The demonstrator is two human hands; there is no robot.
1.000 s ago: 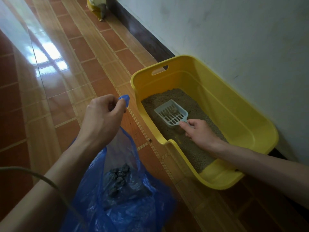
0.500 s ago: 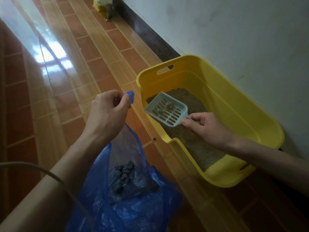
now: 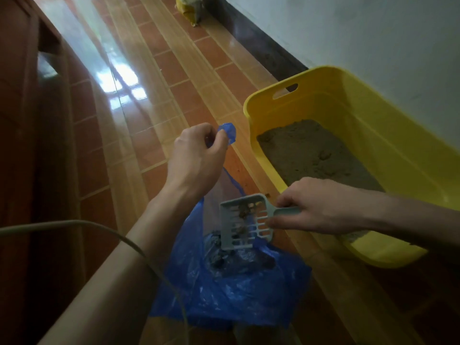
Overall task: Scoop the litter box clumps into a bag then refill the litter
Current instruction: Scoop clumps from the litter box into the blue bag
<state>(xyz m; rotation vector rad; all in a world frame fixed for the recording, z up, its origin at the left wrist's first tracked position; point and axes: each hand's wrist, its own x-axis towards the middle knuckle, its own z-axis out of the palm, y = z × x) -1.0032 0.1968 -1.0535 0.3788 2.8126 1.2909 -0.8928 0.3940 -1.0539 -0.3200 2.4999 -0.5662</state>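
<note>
At the centre of the frame the left hand [image 3: 196, 158] pinches a handle of the blue bag [image 3: 231, 277] between thumb and curled fingers, lifting that edge so the bag's mouth stands open below it; the rest of the bag slumps on the tiled floor [image 3: 159, 78] in the lower middle of the frame. The right hand [image 3: 313, 207], at centre right, grips the handle of the pale scoop [image 3: 242, 220] with fingers curled round it. The scoop is tilted with its slotted blade pointing down into the bag's mouth, its front edge just above the dark clumps [image 3: 224, 255] already lying inside; a few brown clumps sit on the blade. The scoop hangs just outside the near long rim of the yellow litter box [image 3: 373, 115], which fills the right side of the frame and stands against the white wall [image 3: 348, 28]. Grey litter [image 3: 311, 155] covers the box's bottom. Between the bag and the box runs a narrow strip of bare tile. To the left and toward the upper left the floor stretches open and shiny. A yellow sack [image 3: 191, 8] stands at the top centre beside the dark skirting. A pale cable [image 3: 74, 224] crosses the left forearm at lower left.
</note>
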